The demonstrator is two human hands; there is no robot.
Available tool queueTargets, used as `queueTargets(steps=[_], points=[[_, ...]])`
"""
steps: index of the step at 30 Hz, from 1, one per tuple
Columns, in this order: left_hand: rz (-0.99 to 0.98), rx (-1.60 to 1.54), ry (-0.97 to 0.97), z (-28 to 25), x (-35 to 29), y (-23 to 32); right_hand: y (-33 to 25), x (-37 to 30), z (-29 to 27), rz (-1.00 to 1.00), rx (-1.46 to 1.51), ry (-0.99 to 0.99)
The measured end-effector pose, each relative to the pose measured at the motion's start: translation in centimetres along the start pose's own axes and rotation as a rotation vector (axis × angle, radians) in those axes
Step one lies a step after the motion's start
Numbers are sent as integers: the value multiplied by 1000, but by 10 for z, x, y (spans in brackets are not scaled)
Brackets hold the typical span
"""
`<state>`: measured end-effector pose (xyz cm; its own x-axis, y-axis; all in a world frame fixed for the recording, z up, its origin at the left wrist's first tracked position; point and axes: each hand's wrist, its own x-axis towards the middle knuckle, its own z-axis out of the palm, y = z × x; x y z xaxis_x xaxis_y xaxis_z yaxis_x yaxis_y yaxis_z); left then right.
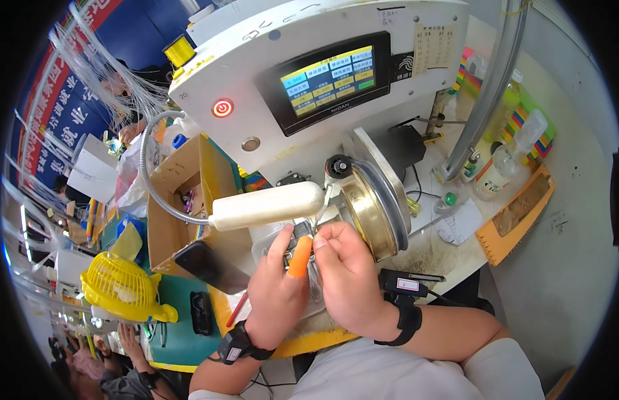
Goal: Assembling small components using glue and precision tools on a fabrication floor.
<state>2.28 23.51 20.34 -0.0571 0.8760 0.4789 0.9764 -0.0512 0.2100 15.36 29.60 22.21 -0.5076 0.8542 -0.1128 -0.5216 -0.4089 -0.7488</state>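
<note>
both hands are working close together just in front of the round brass-coloured metal drum [371, 212] that is mounted on the front of the white machine housing with a dark touch screen [303, 80]. the left hand [277, 293], its index finger capped with an orange rubber finger cot [299, 257], is pinching a small dark metal part [301, 230] just left of the drum, under the cream-coloured tube lamp on a flexible metal neck [266, 205]. the right hand [349, 273] is curling tight, fingertips meeting the same part; what else it is gripping i cannot tell. this is looking like the feeding or seating step at the drum, and the next move is probably calling for steady, fine fingertip alignment.
</note>
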Motion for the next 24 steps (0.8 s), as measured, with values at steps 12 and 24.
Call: queueTargets(steps=[12, 24], points=[[-194, -345, 89, 3, -2, 9, 1, -6, -10, 137, 147, 5], [-493, -656, -65, -2, -2, -8, 0, -7, -7, 233, 219, 55]])
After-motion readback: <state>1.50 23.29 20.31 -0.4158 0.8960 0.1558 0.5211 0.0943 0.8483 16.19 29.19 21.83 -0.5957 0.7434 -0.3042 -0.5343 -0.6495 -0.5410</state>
